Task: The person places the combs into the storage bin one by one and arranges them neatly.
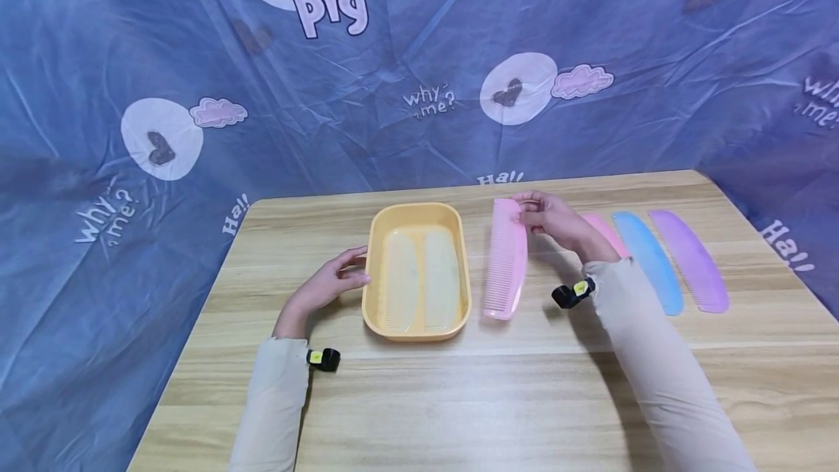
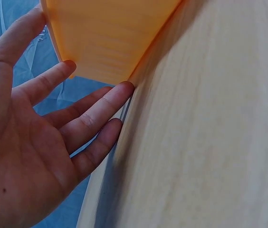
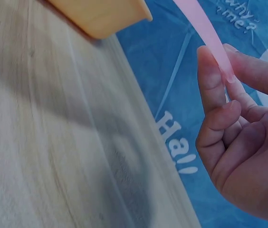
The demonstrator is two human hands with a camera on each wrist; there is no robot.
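A pink comb (image 1: 505, 261) hangs beside the yellow tray, its teeth toward the tray. My right hand (image 1: 557, 224) pinches its far end between thumb and fingers; the right wrist view shows the pink comb (image 3: 207, 35) edge-on, above the tabletop. Inside the yellow tray (image 1: 416, 335) lie two pale, see-through combs side by side, a left one (image 1: 401, 279) and a right one (image 1: 441, 279). My left hand (image 1: 334, 279) is at the tray's left side, thumb and index finger against its wall, the other fingers loosely extended in the left wrist view.
To the right, partly behind my right forearm, lie another pink comb (image 1: 606, 233), a blue comb (image 1: 649, 261) and a purple comb (image 1: 691, 261). All of this is on a wood-grain table (image 1: 419, 406). A blue printed cloth (image 1: 393, 130) hangs behind the table's back edge.
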